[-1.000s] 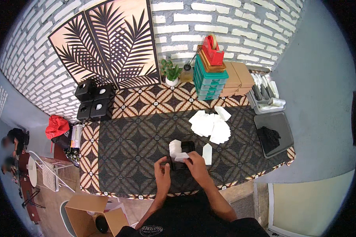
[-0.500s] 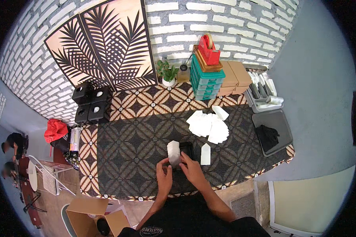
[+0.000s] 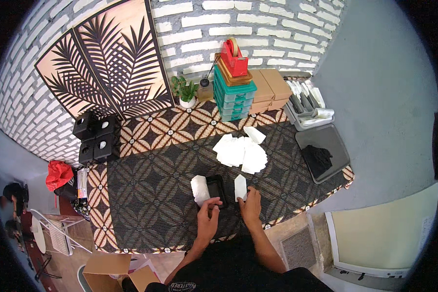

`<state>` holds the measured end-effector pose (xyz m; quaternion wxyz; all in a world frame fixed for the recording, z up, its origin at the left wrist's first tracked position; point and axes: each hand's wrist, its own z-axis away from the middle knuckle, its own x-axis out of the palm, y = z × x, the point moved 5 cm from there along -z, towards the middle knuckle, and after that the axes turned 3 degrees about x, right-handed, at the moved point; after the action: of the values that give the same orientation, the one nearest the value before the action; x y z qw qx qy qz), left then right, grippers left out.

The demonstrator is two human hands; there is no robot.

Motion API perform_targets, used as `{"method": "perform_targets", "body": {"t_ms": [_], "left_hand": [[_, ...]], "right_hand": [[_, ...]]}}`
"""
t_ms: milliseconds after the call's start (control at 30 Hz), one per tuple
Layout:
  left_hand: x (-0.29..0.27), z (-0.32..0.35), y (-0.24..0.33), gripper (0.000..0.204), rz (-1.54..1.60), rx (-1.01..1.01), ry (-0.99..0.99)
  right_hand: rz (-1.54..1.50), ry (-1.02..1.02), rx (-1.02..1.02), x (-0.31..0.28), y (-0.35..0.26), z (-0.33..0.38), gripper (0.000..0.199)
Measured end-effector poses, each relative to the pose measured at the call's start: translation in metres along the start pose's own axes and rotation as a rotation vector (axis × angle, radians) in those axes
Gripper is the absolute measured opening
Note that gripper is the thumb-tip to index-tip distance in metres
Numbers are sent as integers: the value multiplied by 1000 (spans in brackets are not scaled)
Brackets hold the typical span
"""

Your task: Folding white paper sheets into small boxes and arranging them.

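Observation:
My right hand (image 3: 250, 207) is at the lower end of a single white paper piece with a pointed top (image 3: 240, 186), its thumb and fingers closing on the edges. Left of it lies a small black tray (image 3: 218, 187). Against the tray's left side rests a fanned stack of similar white papers (image 3: 198, 187). My left hand (image 3: 208, 220) is at the near end of that stack, fingers curved with thumb and forefinger apart. Whether it touches the stack or the tray's rim is hard to tell. Farther back, more white papers (image 3: 241, 153) lie in a loose, overlapping pile.
Along the wall stand a teal drawer unit (image 3: 234, 100) topped by a red tape dispenser (image 3: 235, 61), brown cartons (image 3: 270, 90) and a potted plant (image 3: 185, 92). A grey tray (image 3: 340, 151) holds black cloth at the right. Black boxes (image 3: 102, 141) sit at the left.
My right hand has left the stack and moved right to the single paper. My left hand has shifted to the stack's near end. The whole view has shifted slightly.

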<state>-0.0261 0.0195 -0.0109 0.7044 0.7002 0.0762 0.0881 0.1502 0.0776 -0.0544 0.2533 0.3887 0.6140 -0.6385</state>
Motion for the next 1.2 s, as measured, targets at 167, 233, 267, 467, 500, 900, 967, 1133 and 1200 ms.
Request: {"method": "perform_targets", "body": {"t_ms": [167, 233, 267, 467, 500, 900, 967, 1133, 1200], "left_hand": [[6, 1, 0, 25, -30, -8, -91], [5, 1, -4, 26, -45, -58, -104], [5, 1, -5, 26, -45, -57, -105], [7, -3, 2, 28, 4, -118, -94], [7, -4, 0, 27, 75, -192, -78], [-14, -8, 16, 10, -22, -58, 35], [-15, -7, 17, 10, -119, -43, 12], [-15, -6, 14, 11, 101, -75, 108], [-16, -4, 14, 11, 87, -80, 79]], "right_hand": [[-64, -118, 74, 6, 14, -6, 41], [-69, -120, 40, 8, 20, -9, 36], [-73, -123, 3, 9, 21, -10, 31], [-746, -464, 362, -4, -14, -2, 20], [-747, -472, 359, -11, -28, 1, 20], [-1026, -675, 185, -10, -71, 18, 31], [-1017, -675, 195, -10, -72, 19, 29], [-1065, -681, 267, -7, -75, 28, 26], [-1121, -667, 319, -6, -69, 23, 25]]}}
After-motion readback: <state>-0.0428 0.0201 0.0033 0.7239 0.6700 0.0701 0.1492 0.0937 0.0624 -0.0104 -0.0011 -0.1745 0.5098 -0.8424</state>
